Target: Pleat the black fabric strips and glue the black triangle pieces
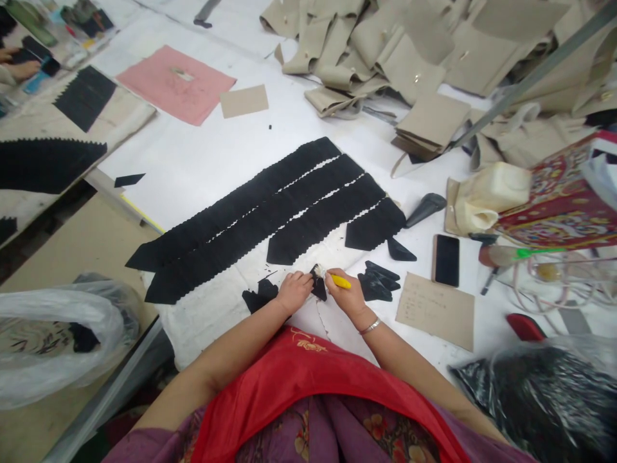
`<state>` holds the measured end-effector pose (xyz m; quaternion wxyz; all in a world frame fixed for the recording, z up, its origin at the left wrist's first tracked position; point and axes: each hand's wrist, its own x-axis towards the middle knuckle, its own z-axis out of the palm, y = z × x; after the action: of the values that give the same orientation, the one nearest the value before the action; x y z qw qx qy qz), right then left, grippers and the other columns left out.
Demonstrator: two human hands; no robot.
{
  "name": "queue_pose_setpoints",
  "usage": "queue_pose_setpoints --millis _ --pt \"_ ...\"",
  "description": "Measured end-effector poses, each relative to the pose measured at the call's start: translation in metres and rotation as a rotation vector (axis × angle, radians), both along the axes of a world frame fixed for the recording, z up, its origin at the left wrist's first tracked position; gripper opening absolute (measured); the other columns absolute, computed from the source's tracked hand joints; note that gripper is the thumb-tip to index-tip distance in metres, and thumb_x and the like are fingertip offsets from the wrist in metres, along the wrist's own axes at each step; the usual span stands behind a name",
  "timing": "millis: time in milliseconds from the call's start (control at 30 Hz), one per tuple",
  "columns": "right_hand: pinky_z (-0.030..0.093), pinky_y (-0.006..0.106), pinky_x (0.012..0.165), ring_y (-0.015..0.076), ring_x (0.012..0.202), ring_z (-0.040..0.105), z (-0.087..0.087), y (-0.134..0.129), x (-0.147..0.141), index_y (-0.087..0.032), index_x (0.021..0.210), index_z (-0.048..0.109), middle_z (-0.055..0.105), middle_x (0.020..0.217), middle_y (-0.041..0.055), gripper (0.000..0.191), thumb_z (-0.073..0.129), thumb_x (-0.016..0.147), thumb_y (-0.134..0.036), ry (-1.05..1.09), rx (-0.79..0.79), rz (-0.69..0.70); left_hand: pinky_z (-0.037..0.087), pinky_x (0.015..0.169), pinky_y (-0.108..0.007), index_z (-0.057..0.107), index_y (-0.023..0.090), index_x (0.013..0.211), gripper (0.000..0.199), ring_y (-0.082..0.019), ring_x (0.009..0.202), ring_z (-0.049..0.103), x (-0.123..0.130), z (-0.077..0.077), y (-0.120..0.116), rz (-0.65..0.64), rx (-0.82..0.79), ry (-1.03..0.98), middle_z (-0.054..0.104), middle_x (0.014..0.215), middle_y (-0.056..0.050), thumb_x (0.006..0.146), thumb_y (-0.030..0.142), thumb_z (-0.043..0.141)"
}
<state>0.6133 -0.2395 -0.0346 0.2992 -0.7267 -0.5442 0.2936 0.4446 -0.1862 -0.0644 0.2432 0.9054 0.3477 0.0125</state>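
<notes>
Head view. Both forearms come in from the near side and converge low over the table [289, 119]. Left hand [295, 292] lies palm down, fingers bunched close and pointing right; whether they pinch or merely press, cannot tell. Right hand [348, 292], silver bracelet [371, 325] at the wrist, is closed around a yellow-handled brush [341, 281], grip narrow.

Small black piece [319, 289] lies between the hands, just right of the left fingertips; the brush's pale bristles meet its far part.

Surface: white, with an off-white cloth [202, 334] at the near side. Beyond the hands, black strips [270, 199] with zigzag edges slant from near left to far right. Dark scraps [263, 296] left of the left hand, more scraps [380, 281] right of the right. Farther right, a card [436, 312] and a phone [446, 260]. Heap of beige pieces [414, 51] far right; pink sheet [176, 83] far left.

Room: plastic bag [53, 341] near left, black-filled bag [544, 399] near right. Another person's hand [24, 69] at far left, blurred.
</notes>
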Motion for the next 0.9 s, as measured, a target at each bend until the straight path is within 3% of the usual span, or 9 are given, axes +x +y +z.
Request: queue_pose_setpoints --millis 100,233,400,567,700,800,900 --pt "0.05 0.026 0.065 0.0172 0.067 0.065 0.0 -0.03 0.004 -0.021 0.088 0.062 0.068 0.077 0.0026 0.025 0.045 0.085 -0.038 -0.061 -0.012 0.054 0.034 0.083 -0.038 0.06 0.019 0.1 0.023 -0.023 0.101 0.046 0.0 -0.002 0.0 -0.015 0.011 0.006 0.056 0.116 -0.009 0.089 0.025 0.04" --pt "0.049 0.025 0.058 0.0168 0.062 0.065 0.009 -0.061 0.007 -0.021 0.087 0.062 0.068 0.074 0.002 0.024 0.046 0.084 -0.038 -0.035 -0.08 0.032 0.036 0.086 -0.036 0.059 0.017 0.096 0.017 -0.022 0.099 0.047 0.007 0.002 0.005 0.041 -0.031 0.024 0.057 0.107 -0.01 0.085 0.024 0.048" --pt "0.05 0.024 0.053 0.0146 0.053 0.062 0.023 -0.054 0.013 -0.02 0.088 0.062 0.066 0.068 0.0012 0.025 0.049 0.082 -0.041 0.07 -0.058 -0.174 0.041 0.081 -0.031 0.056 0.015 0.098 0.025 -0.02 0.09 0.053 0.028 0.003 0.022 0.348 -0.133 0.083 0.056 0.099 -0.009 0.074 0.02 0.059" --pt "0.05 0.025 0.051 0.0117 0.047 0.058 0.033 -0.042 0.027 -0.018 0.095 0.057 0.061 0.062 -0.0017 0.029 0.05 0.081 -0.042 0.178 0.026 -0.382 0.043 0.074 -0.031 0.058 0.017 0.072 0.004 -0.019 0.08 0.056 0.036 0.006 0.032 0.388 -0.277 0.132 0.057 0.083 -0.006 0.073 0.016 0.055" --pt "0.048 0.024 0.047 0.0105 0.046 0.055 0.043 -0.052 0.043 -0.018 0.092 0.054 0.059 0.06 -0.0023 0.028 0.051 0.08 -0.042 0.238 0.071 -0.499 0.041 0.075 -0.029 0.054 0.018 0.069 0.004 -0.016 0.079 0.054 0.036 0.016 0.017 0.357 -0.302 -0.091 0.055 0.081 -0.003 0.072 0.016 0.054" --pt "0.047 0.023 0.047 0.0098 0.045 0.054 0.053 -0.064 0.06 -0.017 0.088 0.053 0.058 0.059 -0.0027 0.025 0.052 0.08 -0.041 0.24 0.104 -0.596 0.04 0.066 -0.025 0.049 0.02 0.072 0.007 -0.012 0.065 0.051 0.047 0.019 -0.009 0.339 -0.548 -0.271 0.052 0.066 0.003 0.072 0.018 0.056" --pt "0.045 0.022 0.046 0.0091 0.045 0.053 0.058 -0.079 0.075 -0.017 0.087 0.052 0.057 0.059 -0.0034 0.023 0.051 0.081 -0.04 0.225 0.158 -0.705 0.037 0.056 -0.022 0.045 0.02 0.076 0.014 -0.01 0.053 0.047 0.066 0.015 -0.039 0.358 -0.797 -0.308 0.049 0.058 0.007 0.072 0.021 0.058"
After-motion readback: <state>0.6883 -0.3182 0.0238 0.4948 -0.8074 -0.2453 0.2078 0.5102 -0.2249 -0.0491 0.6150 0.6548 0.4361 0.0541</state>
